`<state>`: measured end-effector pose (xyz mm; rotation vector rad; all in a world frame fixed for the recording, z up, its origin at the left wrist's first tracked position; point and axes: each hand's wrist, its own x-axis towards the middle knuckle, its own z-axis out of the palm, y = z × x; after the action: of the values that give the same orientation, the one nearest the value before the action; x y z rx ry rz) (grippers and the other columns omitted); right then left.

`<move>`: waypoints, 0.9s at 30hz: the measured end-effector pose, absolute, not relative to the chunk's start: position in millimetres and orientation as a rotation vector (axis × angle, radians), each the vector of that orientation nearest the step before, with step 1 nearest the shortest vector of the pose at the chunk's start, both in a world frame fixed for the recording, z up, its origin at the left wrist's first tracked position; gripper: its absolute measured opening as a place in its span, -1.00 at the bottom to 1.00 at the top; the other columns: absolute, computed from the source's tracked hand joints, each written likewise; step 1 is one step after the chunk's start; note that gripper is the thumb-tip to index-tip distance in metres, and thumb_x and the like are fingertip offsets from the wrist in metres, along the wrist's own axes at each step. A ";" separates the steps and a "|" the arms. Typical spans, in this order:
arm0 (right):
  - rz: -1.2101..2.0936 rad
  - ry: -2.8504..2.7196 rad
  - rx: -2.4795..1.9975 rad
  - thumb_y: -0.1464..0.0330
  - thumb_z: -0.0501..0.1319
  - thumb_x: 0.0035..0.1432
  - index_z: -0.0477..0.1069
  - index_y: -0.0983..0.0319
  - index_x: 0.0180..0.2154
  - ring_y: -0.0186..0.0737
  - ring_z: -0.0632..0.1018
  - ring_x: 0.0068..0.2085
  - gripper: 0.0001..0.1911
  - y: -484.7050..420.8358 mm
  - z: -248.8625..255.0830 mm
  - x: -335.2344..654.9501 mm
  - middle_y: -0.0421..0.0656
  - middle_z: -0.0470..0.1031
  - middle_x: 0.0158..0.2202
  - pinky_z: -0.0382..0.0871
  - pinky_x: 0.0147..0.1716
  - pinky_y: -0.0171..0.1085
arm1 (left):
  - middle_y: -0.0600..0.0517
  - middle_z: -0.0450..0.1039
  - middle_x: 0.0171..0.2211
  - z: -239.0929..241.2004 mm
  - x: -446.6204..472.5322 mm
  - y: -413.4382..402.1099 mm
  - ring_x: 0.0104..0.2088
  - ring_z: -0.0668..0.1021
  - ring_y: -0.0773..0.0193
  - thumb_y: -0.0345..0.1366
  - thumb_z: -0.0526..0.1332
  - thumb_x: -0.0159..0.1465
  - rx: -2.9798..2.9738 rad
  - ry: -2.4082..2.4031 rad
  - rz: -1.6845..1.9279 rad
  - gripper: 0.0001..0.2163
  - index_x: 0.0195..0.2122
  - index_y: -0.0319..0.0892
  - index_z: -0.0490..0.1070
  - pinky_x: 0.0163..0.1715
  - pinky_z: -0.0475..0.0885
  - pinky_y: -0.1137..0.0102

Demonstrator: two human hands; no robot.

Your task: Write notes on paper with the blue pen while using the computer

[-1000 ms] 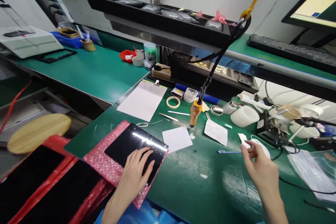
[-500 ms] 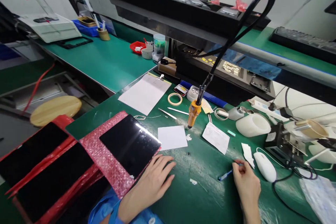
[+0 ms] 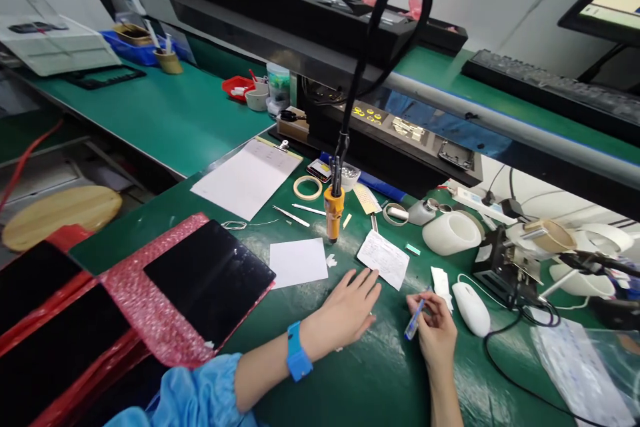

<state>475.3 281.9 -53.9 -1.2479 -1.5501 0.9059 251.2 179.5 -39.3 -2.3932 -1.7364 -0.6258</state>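
Note:
My left hand (image 3: 345, 310), a blue strap around its wrist, reaches over the green bench with fingers stretched out. Its fingertips are at the lower edge of a small white paper with handwriting (image 3: 384, 259); whether they touch it I cannot tell. In my right hand (image 3: 436, 328) a blue pen (image 3: 415, 320) is pinched between thumb and fingers, tilted above the bench. A blank white sheet (image 3: 299, 263) lies left of the handwritten paper. Further left, a black glass panel (image 3: 210, 280) rests on pink bubble wrap (image 3: 145, 310).
An orange electric screwdriver (image 3: 333, 213) hangs upright on a cable over the bench. Tweezers (image 3: 291, 215), a tape roll (image 3: 307, 188) and a clipboard (image 3: 245, 180) lie behind. On the right are a white mouse (image 3: 471, 309), a white tape dispenser (image 3: 451, 235) and cables.
My left hand has moved right, from beside the black panel to the handwritten paper. My right hand has raised the pen from near the bench. The camera view has swung right.

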 end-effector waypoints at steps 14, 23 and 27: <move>0.699 -1.955 -1.057 0.01 0.33 0.43 0.69 0.13 -0.04 -0.28 0.35 -0.48 -0.65 282.4 -55.1 476.0 -0.23 0.36 -0.42 0.37 -0.49 -0.28 | -0.19 0.35 0.47 -42.0 231.5 106.0 0.31 0.56 0.01 -0.31 0.01 0.64 -2.345 -1.860 -0.813 -0.60 0.41 -0.24 0.35 0.25 0.55 0.16; 0.590 -1.936 -1.135 0.04 0.24 0.56 0.59 0.18 0.05 -0.35 0.32 -0.58 -0.63 275.5 -51.8 475.9 -0.29 0.39 -0.48 0.24 -0.61 -0.33 | -0.16 0.60 0.17 -64.2 194.4 34.2 0.11 0.65 0.16 -0.27 0.09 0.68 -2.011 -1.933 -1.060 -0.73 0.21 -0.22 0.52 0.06 0.59 0.40; 0.497 -1.931 -1.197 0.11 0.16 0.60 0.56 0.17 0.05 -0.35 0.32 -0.60 -0.68 273.0 -51.6 475.8 -0.29 0.38 -0.48 0.23 -0.62 -0.33 | -0.13 0.61 0.17 -93.3 197.9 1.1 0.06 0.69 0.09 -0.36 0.18 0.60 -2.029 -2.002 -0.997 -0.75 0.22 -0.09 0.55 0.04 0.64 0.29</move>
<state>475.8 273.0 -51.6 -1.1971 -1.9314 0.4974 197.9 1.1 -93.3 -2.0289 -2.0019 -0.9966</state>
